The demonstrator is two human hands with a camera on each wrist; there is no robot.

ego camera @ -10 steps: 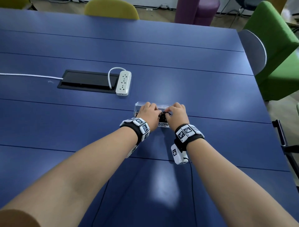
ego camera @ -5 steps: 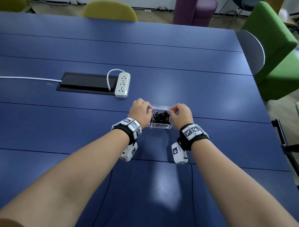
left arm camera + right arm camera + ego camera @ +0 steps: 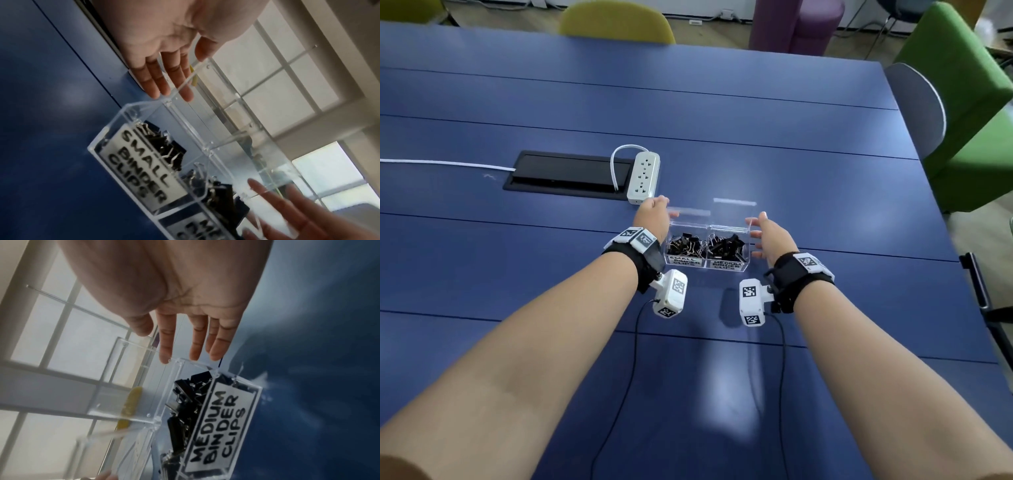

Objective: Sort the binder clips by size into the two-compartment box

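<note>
A clear two-compartment box (image 3: 709, 229) stands on the blue table with both lids raised. Small black binder clips (image 3: 685, 245) fill the left half, labelled SMALL BINDER CLIPS (image 3: 144, 164). Medium clips (image 3: 726, 244) fill the right half, labelled MEDIUM BINDER CLIPS (image 3: 222, 426). My left hand (image 3: 654, 219) is at the box's left side, fingers (image 3: 162, 81) straight, by the edge of the left lid (image 3: 690, 211). My right hand (image 3: 760, 234) is at the right side with fingers (image 3: 195, 344) spread and straight, holding nothing. The right lid (image 3: 734, 202) stands higher.
A white power strip (image 3: 643, 175) and a black cable hatch (image 3: 568, 171) lie just behind and left of the box. A grey chair back (image 3: 917, 109) and a green chair (image 3: 969, 102) stand at the table's right edge, a yellow chair (image 3: 616, 17) at the far edge.
Both hands were together on top of the box. They have moved apart to its two sides, and both lids now stand raised, showing the clips inside.
</note>
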